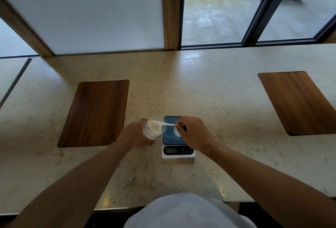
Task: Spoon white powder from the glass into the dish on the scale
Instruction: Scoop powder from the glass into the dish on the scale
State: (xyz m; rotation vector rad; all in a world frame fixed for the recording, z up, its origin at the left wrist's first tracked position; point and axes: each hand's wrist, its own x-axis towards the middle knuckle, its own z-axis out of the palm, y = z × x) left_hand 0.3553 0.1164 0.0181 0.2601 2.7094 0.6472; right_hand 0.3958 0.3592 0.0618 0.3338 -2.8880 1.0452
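Hands hold tilted glass (154,127) and spoon (164,123) beside scale (177,152).

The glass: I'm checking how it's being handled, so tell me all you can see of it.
The glass is clear, cylindrical and holds white powder. The left hand grips it, tilting its mouth toward the scale beside it. A white spoon's bowl reaches inside, held by the right hand.

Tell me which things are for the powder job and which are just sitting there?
For the job: glass in the left hand, white spoon in the right hand, dish, scale.

Just sitting there: two wooden boards, left and right.
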